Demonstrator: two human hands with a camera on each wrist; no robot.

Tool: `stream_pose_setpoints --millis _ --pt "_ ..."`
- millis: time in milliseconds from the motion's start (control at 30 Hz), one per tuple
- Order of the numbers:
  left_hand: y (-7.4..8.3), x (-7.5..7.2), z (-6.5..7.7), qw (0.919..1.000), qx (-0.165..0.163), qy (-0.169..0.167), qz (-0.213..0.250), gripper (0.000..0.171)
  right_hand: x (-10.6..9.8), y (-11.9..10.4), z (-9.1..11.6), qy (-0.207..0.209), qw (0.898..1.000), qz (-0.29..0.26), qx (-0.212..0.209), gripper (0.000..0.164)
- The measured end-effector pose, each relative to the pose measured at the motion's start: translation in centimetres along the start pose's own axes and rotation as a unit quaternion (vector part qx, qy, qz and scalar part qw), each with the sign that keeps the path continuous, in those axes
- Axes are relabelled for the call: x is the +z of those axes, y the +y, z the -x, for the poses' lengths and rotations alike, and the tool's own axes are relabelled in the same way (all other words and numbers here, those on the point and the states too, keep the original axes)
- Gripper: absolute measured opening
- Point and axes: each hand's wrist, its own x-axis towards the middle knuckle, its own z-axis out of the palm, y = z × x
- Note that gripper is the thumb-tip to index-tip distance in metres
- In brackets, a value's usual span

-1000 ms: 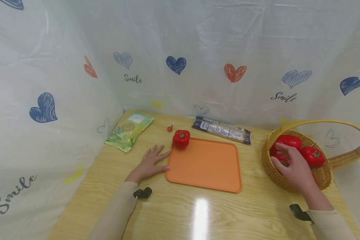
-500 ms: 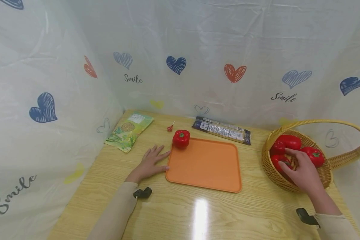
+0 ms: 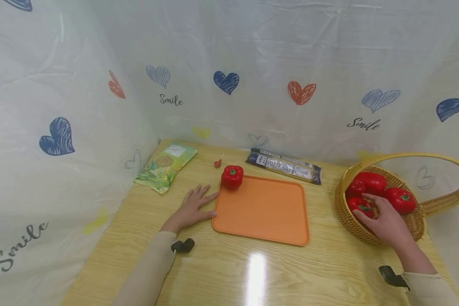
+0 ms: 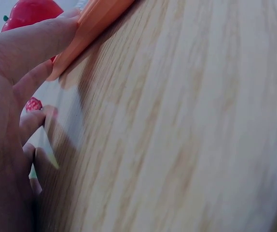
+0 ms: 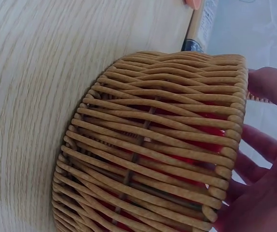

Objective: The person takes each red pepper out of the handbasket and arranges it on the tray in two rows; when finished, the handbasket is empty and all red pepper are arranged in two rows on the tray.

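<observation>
In the head view my right hand (image 3: 386,221) reaches into a wicker basket (image 3: 342,212) at the right. Its thumb and fingers curve round a red bell pepper (image 3: 355,205) with a green stem. The basket wall (image 5: 148,140) hides most of that contact in the right wrist view, where part of the right hand (image 5: 269,159) shows beyond the rim. My left hand (image 3: 189,208) rests spread on the table, thumb touching the left edge of an orange tray (image 3: 264,212). On the tray's far left corner sits another red bell pepper (image 3: 232,177).
Other red vegetables (image 3: 400,200) lie in the basket, under its tall arched handle (image 3: 443,158). Behind the tray are a long dark packet (image 3: 284,165) and a lollipop (image 3: 217,163). A green-yellow bag (image 3: 166,165) lies at the back left. Printed white curtains (image 3: 260,63) surround the table.
My right hand has come a little lower and to the right in the basket, its fingers drawing in on the bell pepper. The left hand, tray and pepper on it have stayed put.
</observation>
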Motion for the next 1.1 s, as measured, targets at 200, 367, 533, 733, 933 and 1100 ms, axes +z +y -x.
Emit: stream_pose_setpoints --millis 200,367,533,733,933,1100 --pt "0.14 0.01 -0.04 1.0 0.001 0.001 0.002 0.073 0.19 0.38 -0.02 -0.003 1.0 0.002 -0.009 0.069" --pt "0.19 0.05 -0.03 1.0 0.0 0.005 0.002 0.072 0.19 0.68 -0.01 -0.022 1.0 0.002 -0.012 0.067" --pt "0.18 0.06 -0.05 1.0 0.001 0.007 -0.001 0.072 0.15 0.81 -0.05 -0.045 0.999 0.003 0.001 0.072" --pt "0.14 0.02 -0.03 0.9999 0.005 0.009 0.0 0.072 -0.02 0.84 -0.14 -0.063 0.998 0.003 0.016 0.075" --pt "0.13 -0.07 -0.08 1.0 0.003 0.003 -0.004 0.072 -0.04 0.75 -0.14 -0.061 0.998 0.005 0.015 0.074" --pt "-0.01 0.08 -0.18 1.0 -0.003 -0.001 -0.004 0.074 -0.08 0.72 -0.08 -0.052 0.999 0.006 0.01 0.072"
